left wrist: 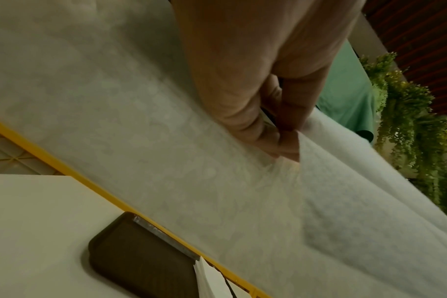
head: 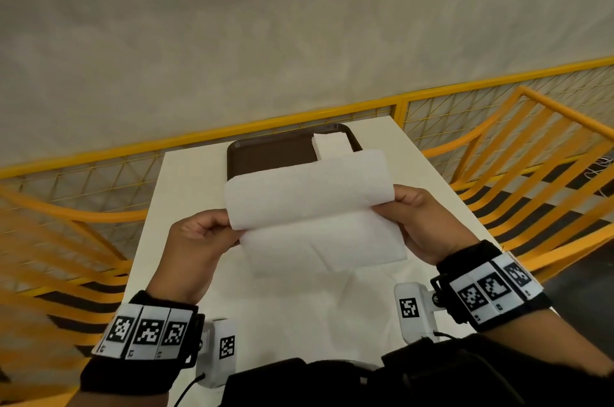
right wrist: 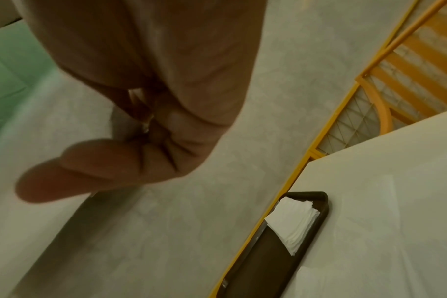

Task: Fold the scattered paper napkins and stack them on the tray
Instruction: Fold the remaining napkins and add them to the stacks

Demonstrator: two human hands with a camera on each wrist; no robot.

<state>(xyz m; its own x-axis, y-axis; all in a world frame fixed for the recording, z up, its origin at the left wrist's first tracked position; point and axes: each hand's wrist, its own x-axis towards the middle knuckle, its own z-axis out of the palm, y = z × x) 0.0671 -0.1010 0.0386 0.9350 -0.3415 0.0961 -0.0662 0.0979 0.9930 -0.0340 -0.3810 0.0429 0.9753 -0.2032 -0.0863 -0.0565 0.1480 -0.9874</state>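
Note:
In the head view both hands hold one white paper napkin (head: 315, 217) in the air above the white table (head: 186, 194). Its upper half curls over toward me into a loose fold. My left hand (head: 232, 230) pinches the napkin's left edge, and my right hand (head: 388, 207) pinches its right edge. The left wrist view shows my fingertips (left wrist: 281, 145) pinching the napkin (left wrist: 370, 201). At the far end of the table lies a dark brown tray (head: 265, 157). A stack of folded napkins (head: 332, 144) sits at the tray's right end; the stack (right wrist: 293, 221) also shows in the right wrist view.
A yellow mesh fence (head: 465, 104) runs behind the table, close to the tray. Orange railings (head: 538, 174) stand on both sides. The table is narrow, with edges near each forearm. Faint pale sheets seem to lie on the table top (head: 332, 293) under the hands.

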